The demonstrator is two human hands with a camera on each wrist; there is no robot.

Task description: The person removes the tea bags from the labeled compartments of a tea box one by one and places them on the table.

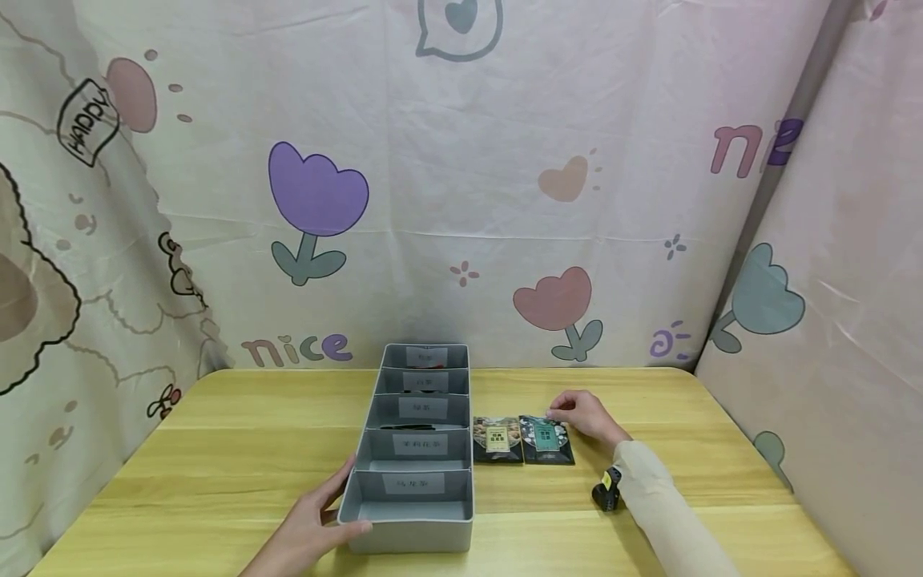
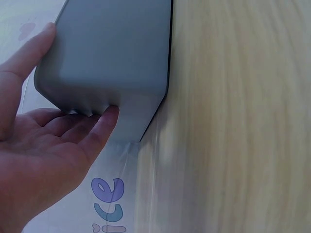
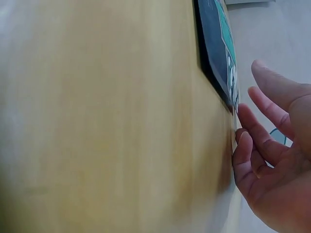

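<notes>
A long grey storage box (image 1: 411, 535) with several compartments stands on the table. At its near left corner is my left hand (image 1: 306, 525), thumb on the front rim and fingers against the side wall. The left wrist view shows this hand (image 2: 53, 141) holding the box's corner (image 2: 112, 53). Right of the box lie two flat dark packets: one with a yellow label (image 1: 497, 441), one with a teal label (image 1: 546, 441). My right hand (image 1: 587, 415) is at the teal packet's far right corner. In the right wrist view, its fingertips touch or nearly touch the packet (image 3: 218, 53), thumb apart.
White paper labels (image 1: 414, 483) mark the compartments, and thin dark items (image 1: 407, 427) show in some farther ones. The wooden table (image 1: 238, 449) reaches a printed cloth backdrop (image 1: 433, 280) behind and at both sides. A small black camera (image 1: 607, 490) is worn on the right wrist.
</notes>
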